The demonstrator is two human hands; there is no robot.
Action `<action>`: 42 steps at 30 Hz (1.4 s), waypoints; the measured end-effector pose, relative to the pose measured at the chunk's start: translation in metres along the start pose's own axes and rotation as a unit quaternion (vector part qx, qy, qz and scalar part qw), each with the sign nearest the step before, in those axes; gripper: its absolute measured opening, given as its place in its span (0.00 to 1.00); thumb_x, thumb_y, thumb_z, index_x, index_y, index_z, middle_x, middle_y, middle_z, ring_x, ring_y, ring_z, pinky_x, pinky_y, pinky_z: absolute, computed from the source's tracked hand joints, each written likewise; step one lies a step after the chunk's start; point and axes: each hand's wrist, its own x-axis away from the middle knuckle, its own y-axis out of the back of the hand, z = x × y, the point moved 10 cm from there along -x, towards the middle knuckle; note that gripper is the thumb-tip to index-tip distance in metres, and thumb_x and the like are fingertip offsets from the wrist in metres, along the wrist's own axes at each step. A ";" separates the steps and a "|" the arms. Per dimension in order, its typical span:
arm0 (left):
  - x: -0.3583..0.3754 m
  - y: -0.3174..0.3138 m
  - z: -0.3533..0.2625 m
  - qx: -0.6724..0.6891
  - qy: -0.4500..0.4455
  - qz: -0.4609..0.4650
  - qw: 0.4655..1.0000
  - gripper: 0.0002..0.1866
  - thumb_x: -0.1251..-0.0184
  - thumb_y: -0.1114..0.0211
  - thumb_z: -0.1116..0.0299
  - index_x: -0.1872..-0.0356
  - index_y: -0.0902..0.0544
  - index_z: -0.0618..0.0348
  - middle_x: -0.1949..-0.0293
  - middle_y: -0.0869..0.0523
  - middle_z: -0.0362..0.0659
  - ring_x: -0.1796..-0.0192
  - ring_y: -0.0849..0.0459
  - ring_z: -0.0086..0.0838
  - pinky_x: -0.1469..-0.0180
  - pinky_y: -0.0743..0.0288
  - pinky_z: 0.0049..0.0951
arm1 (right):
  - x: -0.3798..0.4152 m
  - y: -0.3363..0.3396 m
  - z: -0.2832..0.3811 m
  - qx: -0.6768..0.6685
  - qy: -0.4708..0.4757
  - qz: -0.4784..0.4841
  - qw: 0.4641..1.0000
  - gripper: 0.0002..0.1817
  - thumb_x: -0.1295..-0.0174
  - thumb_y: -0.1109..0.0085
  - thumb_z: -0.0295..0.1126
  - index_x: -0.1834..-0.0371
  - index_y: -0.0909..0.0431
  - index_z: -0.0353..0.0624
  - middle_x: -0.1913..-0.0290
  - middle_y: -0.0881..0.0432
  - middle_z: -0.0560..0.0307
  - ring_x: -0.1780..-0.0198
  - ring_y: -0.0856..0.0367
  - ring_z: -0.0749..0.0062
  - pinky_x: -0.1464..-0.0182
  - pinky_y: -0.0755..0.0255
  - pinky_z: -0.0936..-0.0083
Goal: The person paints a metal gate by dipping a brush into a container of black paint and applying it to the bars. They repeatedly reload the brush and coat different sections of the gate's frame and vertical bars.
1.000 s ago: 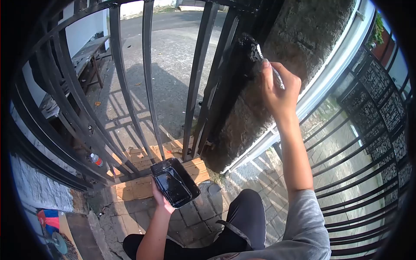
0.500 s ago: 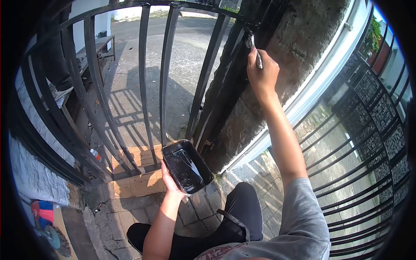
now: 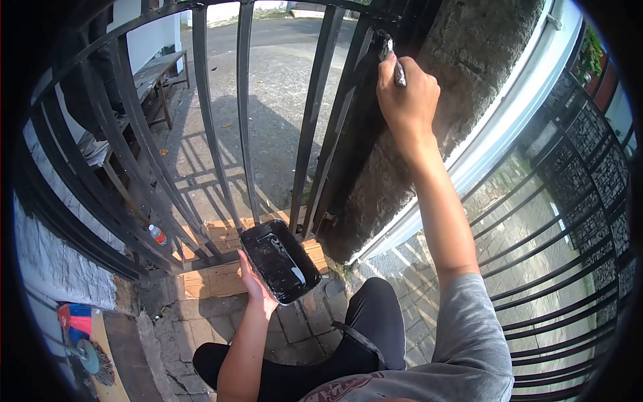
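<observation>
My right hand (image 3: pixel 408 94) is closed round a paintbrush (image 3: pixel 400 72) with a paint-smeared handle. Its dark bristle end touches the upper part of the black metal gate (image 3: pixel 315 100), close to the post by the rough concrete wall. Low in front of me, my left hand (image 3: pixel 257 285) supports a rectangular black paint tray (image 3: pixel 309 285) from its left side. The thumb shows along the rim, while the other fingers are hidden underneath. Wet black paint glistens inside the tray, which tilts slightly.
Flattened cardboard (image 3: pixel 207 283) lies under the gate on the paving. Beyond the bars stand a bench (image 3: pixel 157 74) and a small bottle (image 3: pixel 157 234). A wire wheel brush (image 3: pixel 104 368) sits at lower left. The concrete wall (image 3: pixel 462 74) and another barred fence (image 3: pixel 556 268) rise on the right.
The brush tip has shifted slightly up along the gate's edge with my right hand. The tray sits a little further left in view, and the whole view has turned slightly.
</observation>
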 end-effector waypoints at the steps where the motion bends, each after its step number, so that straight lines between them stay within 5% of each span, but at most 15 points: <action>1: 0.003 -0.002 0.001 0.003 0.012 0.006 1.000 0.42 0.23 0.59 0.28 0.28 0.25 0.53 0.37 0.16 0.49 0.38 0.15 0.46 0.35 0.20 0.53 | -0.006 0.001 -0.002 -0.003 0.016 -0.027 1.000 0.20 0.30 0.39 0.37 0.80 0.25 0.38 0.82 0.20 0.39 0.77 0.17 0.39 0.73 0.23 0.51; 7: 0.003 0.006 0.002 0.000 0.002 0.026 1.000 0.45 0.22 0.67 0.27 0.25 0.29 0.54 0.34 0.17 0.50 0.37 0.15 0.44 0.33 0.20 0.50 | 0.036 -0.024 0.013 0.108 0.037 0.115 0.987 0.19 0.33 0.41 0.38 0.79 0.20 0.36 0.80 0.18 0.36 0.77 0.15 0.38 0.72 0.19 0.48; 13: 0.004 0.004 -0.002 0.013 -0.003 0.003 1.000 0.44 0.22 0.65 0.27 0.26 0.27 0.54 0.36 0.16 0.51 0.38 0.15 0.46 0.32 0.21 0.51 | -0.005 0.004 0.022 0.113 0.035 0.011 0.993 0.20 0.33 0.40 0.38 0.81 0.22 0.38 0.81 0.18 0.38 0.79 0.16 0.39 0.74 0.21 0.49; 15: -0.001 0.004 0.001 0.029 0.002 0.014 0.999 0.43 0.22 0.63 0.28 0.28 0.25 0.54 0.37 0.16 0.51 0.38 0.14 0.46 0.33 0.21 0.52 | -0.010 0.009 0.021 0.135 0.033 0.012 0.990 0.13 0.35 0.38 0.36 0.73 0.19 0.39 0.78 0.16 0.40 0.75 0.14 0.41 0.71 0.20 0.51; 18: -0.001 0.006 -0.002 0.010 -0.007 -0.001 1.000 0.42 0.22 0.59 0.29 0.30 0.24 0.55 0.38 0.15 0.51 0.39 0.14 0.46 0.35 0.19 0.53 | 0.001 0.002 0.018 -0.044 0.087 0.065 0.993 0.09 0.36 0.36 0.33 0.64 0.18 0.38 0.74 0.14 0.42 0.71 0.13 0.42 0.67 0.19 0.53; 21: 0.002 -0.002 0.000 0.045 0.017 0.045 0.998 0.38 0.22 0.54 0.30 0.31 0.24 0.53 0.38 0.15 0.47 0.39 0.14 0.43 0.36 0.19 0.48 | 0.016 -0.018 0.013 -0.076 0.118 0.151 0.978 0.09 0.36 0.34 0.31 0.58 0.19 0.39 0.71 0.14 0.43 0.68 0.14 0.44 0.65 0.20 0.55; 28: 0.003 0.000 -0.008 0.054 0.001 0.029 0.998 0.40 0.22 0.54 0.30 0.31 0.24 0.55 0.40 0.14 0.48 0.41 0.13 0.44 0.38 0.17 0.50 | 0.024 -0.033 0.020 0.018 0.176 0.278 0.944 0.12 0.33 0.34 0.33 0.61 0.28 0.40 0.74 0.16 0.43 0.68 0.15 0.40 0.66 0.21 0.50; 35: 0.008 -0.006 -0.012 0.080 0.000 0.053 0.995 0.41 0.22 0.55 0.30 0.29 0.26 0.57 0.37 0.16 0.50 0.39 0.14 0.44 0.36 0.19 0.49 | -0.029 0.003 0.023 0.016 0.264 0.077 0.961 0.16 0.31 0.32 0.42 0.63 0.24 0.40 0.73 0.15 0.47 0.72 0.14 0.45 0.71 0.22 0.55; 42: 0.012 0.002 -0.016 0.093 0.005 0.042 0.995 0.38 0.21 0.55 0.31 0.29 0.26 0.54 0.37 0.17 0.48 0.39 0.15 0.44 0.37 0.18 0.51 | 0.023 -0.038 0.029 0.158 0.320 0.261 0.897 0.15 0.32 0.38 0.39 0.75 0.20 0.43 0.79 0.17 0.50 0.77 0.15 0.50 0.72 0.20 0.58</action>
